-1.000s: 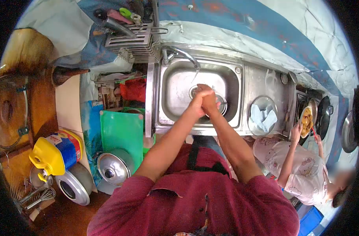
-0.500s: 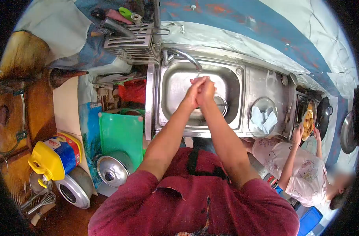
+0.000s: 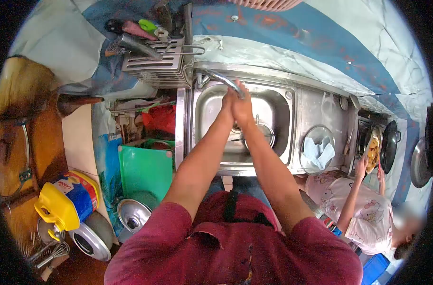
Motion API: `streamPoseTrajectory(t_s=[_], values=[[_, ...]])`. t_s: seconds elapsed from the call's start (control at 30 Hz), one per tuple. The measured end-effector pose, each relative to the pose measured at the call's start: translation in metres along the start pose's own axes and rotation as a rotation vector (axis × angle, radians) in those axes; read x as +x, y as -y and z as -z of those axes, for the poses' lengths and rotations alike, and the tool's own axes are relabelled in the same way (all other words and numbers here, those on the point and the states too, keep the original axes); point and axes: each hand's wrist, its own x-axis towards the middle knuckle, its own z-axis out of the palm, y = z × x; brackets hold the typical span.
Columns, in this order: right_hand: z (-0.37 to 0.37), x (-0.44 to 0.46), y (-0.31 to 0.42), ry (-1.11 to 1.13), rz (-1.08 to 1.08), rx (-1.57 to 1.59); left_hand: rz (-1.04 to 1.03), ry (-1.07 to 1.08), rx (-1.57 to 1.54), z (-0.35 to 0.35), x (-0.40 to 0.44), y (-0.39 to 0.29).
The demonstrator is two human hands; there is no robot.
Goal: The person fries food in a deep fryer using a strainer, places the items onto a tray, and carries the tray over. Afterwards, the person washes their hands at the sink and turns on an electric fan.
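Note:
Over the steel sink (image 3: 204, 111), my left hand (image 3: 227, 104) and my right hand (image 3: 242, 105) are pressed together palm to palm under the end of the curved faucet (image 3: 221, 78). Their fingers point away from me, fairly straight, partly hidden by the spout. I make out no object between them. Below my hands, in the right part of the basin, lies a round metal dish (image 3: 266, 135) with a dark handle or utensil across it.
Right of the sink, a glass lid (image 3: 314, 164) holds a light blue cloth (image 3: 318, 151). Farther right, another person (image 3: 356, 209) holds a plate of food (image 3: 372, 151) by the stove. At left stand a knife rack (image 3: 155, 64), green board (image 3: 145, 168) and yellow jug (image 3: 67, 202).
Both my hands have moved forward from the middle of the sink to the faucet, changing from clasped to flat together. The other person's plate has shifted slightly.

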Motion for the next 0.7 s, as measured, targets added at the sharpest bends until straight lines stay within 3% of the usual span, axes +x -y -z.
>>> streamPoseTrajectory(t_s=[0.07, 0.1, 0.17, 0.2, 0.23, 0.33, 0.37, 0.43, 0.47, 0.5, 0.57, 0.7], values=[[0.006, -0.020, 0.005, -0.025, 0.435, -0.764, 0.111, 0.278, -0.185, -0.002, 0.007, 0.001], [0.017, -0.007, 0.000, -0.027, 0.433, -0.769, 0.115, 0.281, -0.186, -0.010, 0.005, 0.009], [0.043, 0.030, -0.017, 0.192, -0.140, 0.103, -0.054, 0.011, 0.109, -0.029, -0.015, 0.029], [0.045, 0.028, -0.002, 0.128, -0.207, 0.254, -0.022, 0.004, 0.026, -0.058, -0.064, 0.003], [0.039, 0.018, 0.003, 0.122, -0.214, 0.260, -0.016, 0.002, 0.034, -0.048, -0.058, 0.001], [0.013, -0.015, 0.015, 0.199, 0.089, -0.050, -0.135, 0.201, 0.026, -0.027, -0.038, -0.008], [0.017, -0.010, 0.020, 0.194, 0.087, -0.047, -0.132, 0.201, 0.031, -0.029, -0.040, -0.002], [0.035, 0.017, 0.021, 0.125, -0.226, 0.236, 0.090, 0.321, -0.150, -0.025, -0.028, 0.024], [0.038, 0.027, -0.013, 0.202, 0.013, -0.163, 0.043, 0.387, -0.188, -0.011, -0.015, 0.034], [0.039, 0.029, -0.016, 0.198, 0.015, -0.165, 0.045, 0.392, -0.187, -0.013, -0.020, 0.021], [0.038, 0.030, -0.017, 0.173, 0.092, -0.169, 0.029, 0.216, 0.106, -0.021, -0.038, -0.014], [0.024, 0.023, -0.023, 0.102, 0.223, -0.137, -0.004, 0.220, -0.103, -0.032, -0.056, -0.003]])
